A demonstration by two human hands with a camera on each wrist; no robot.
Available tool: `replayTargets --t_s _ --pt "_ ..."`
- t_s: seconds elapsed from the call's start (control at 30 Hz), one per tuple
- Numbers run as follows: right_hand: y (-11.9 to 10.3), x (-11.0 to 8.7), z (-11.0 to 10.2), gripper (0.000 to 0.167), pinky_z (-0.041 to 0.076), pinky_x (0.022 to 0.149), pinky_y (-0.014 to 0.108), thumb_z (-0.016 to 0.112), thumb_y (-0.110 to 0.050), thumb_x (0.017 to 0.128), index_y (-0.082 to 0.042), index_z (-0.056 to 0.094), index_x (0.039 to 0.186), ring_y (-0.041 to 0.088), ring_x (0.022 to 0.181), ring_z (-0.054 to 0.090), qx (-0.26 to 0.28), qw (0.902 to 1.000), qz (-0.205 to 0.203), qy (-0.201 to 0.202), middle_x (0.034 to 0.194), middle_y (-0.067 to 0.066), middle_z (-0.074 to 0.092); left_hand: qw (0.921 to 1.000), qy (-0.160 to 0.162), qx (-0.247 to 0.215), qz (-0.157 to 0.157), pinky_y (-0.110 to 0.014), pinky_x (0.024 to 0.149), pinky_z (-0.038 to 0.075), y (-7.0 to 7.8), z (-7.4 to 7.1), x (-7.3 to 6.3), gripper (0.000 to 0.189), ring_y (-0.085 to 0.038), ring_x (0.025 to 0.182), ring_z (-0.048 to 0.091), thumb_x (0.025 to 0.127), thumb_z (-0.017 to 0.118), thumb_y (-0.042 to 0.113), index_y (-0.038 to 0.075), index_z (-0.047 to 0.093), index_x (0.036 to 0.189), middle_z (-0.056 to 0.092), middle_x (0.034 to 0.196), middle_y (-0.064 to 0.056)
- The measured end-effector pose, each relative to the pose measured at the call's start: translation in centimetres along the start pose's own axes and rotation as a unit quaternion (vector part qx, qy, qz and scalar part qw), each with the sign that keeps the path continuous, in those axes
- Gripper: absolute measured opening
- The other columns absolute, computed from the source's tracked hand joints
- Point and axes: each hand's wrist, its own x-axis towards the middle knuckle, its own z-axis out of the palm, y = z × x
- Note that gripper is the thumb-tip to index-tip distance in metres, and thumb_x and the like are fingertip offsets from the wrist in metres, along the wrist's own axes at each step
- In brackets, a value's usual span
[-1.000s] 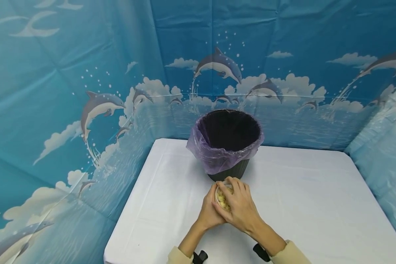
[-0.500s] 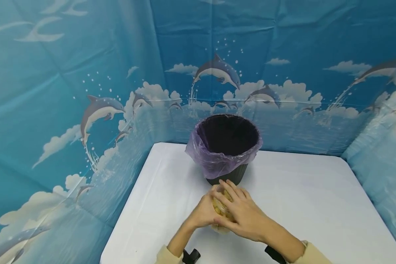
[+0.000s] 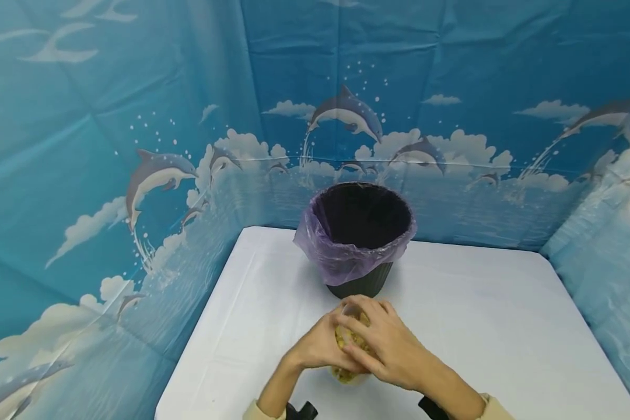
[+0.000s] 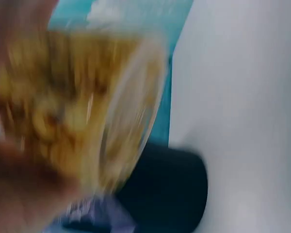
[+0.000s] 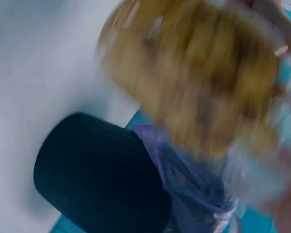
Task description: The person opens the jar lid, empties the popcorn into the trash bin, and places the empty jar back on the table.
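Note:
Near the front of the table, both hands hold a clear jar [image 3: 343, 375] of small yellow-brown pieces; motion blur hides what the pieces are. My left hand [image 3: 315, 345] grips the jar from the left side. Over its upper part my right hand [image 3: 399, 350] curls its fingers and thumb. The jar stands tilted, with one end showing below the hands. In the left wrist view the jar [image 4: 53, 111] has a pale round rim facing right. Blur smears the jar [image 5: 199, 68] in the right wrist view, with the right fingers only partly in sight.
A dark ribbed trash bin [image 3: 364, 282] stands upright just beyond the hands, lined with a purple bag [image 3: 341, 256] folded over its rim. The white table [image 3: 483, 326] extends to both sides. Blue dolphin-print curtains [image 3: 451, 58] enclose the back and sides.
The hands and jar have come slightly nearer to me, and the jar has tilted so that its lower end shows beneath the hands. The right hand has shifted over the jar. The bin stays put.

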Motion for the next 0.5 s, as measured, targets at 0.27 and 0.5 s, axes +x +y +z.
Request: replayTargets --t_s 0.27,0.5 --pt "-1.0 0.4 0.2 0.057 0.044 0.104 0.074 0.058 -0.042 0.104 -0.019 0.049 0.154 0.043 0.149 0.040 0.058 0.9830 0.146 -0.095 0.164 0.020 0.037 0.9900 0.113 0.059 -0.062 -0.041 0.099 0.056 -1.1 0.5 -1.0 0.093 -0.019 0.117 0.062 0.075 0.091 0.021 0.008 0.040 0.151 0.059 0.139 -0.014" --pt "-1.5 1.6 1.7 0.059 0.058 0.088 0.062 0.055 -0.047 0.105 -0.013 0.051 0.153 0.051 0.133 0.053 -0.010 0.9690 0.237 -0.070 0.148 0.034 0.049 0.9385 0.283 0.181 -0.079 -0.054 0.094 0.056 -0.8 3.8 -0.2 0.085 -0.035 0.116 0.062 0.080 0.083 0.020 -0.007 0.037 0.146 0.060 0.134 -0.023"
